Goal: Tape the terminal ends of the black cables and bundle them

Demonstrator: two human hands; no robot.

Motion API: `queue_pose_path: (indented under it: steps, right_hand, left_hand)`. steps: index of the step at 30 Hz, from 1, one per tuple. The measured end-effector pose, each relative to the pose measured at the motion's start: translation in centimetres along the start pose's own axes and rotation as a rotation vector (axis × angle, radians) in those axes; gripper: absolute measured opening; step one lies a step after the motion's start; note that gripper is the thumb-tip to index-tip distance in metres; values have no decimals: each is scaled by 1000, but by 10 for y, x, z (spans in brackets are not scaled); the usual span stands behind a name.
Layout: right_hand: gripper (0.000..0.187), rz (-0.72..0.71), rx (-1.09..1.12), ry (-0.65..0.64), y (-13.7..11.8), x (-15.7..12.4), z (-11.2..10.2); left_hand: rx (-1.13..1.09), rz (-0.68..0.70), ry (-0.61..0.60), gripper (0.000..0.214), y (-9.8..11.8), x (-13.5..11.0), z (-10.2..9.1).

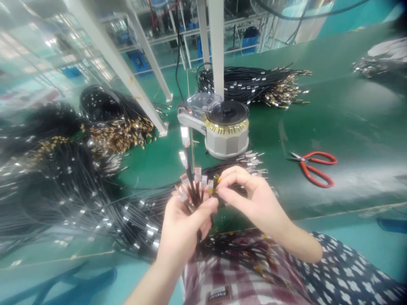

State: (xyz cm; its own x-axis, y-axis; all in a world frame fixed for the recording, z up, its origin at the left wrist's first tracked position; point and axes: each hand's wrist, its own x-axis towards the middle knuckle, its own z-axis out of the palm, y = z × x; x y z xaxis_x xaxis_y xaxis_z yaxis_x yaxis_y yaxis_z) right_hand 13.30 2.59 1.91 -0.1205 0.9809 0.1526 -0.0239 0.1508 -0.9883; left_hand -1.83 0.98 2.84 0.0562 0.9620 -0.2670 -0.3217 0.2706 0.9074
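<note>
My left hand is closed round a bunch of thin black cables whose metal-tipped ends stand up above my fingers. My right hand pinches one of the cable ends at the right side of that bunch, thumb and forefinger pressed together. More black cables trail down across my lap. Just beyond my hands stands a round grey tape dispenser with a black top.
Heaps of black cables with gold connectors lie at the left and at the back on the green table. Red-handled scissors lie to the right. White frame posts rise behind the dispenser.
</note>
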Motion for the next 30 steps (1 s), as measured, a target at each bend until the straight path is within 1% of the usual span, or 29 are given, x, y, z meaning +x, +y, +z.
queue_pose_path:
  steps: [2,4,6,8,15,20,26,30]
  right_hand:
    - [7,-16,-4,3,0,0,1]
    - [7,-30,-9,10,0,0,2]
    - [8,-42,-15,18,-1,0,3]
    - [10,-47,-21,24,-2,1,4]
    - [17,-13,23,5,-4,4,6]
    - [16,-5,58,-10,-4,4,5]
    - [16,21,97,-27,-3,4,4]
    - [16,9,101,-53,0,4,5]
  left_hand:
    - [3,-15,6,21,-1,1,-2]
    - [-8,-23,39,20,-1,1,-3]
    - [-20,-18,65,20,0,1,-3]
    - [-23,-12,65,19,1,0,-2]
    - [-12,-37,-20,18,1,1,-2]
    - [26,-57,-95,17,0,3,-5]
    - [46,-51,-104,19,-1,5,-5]
    - [52,-58,-117,18,-2,3,-6]
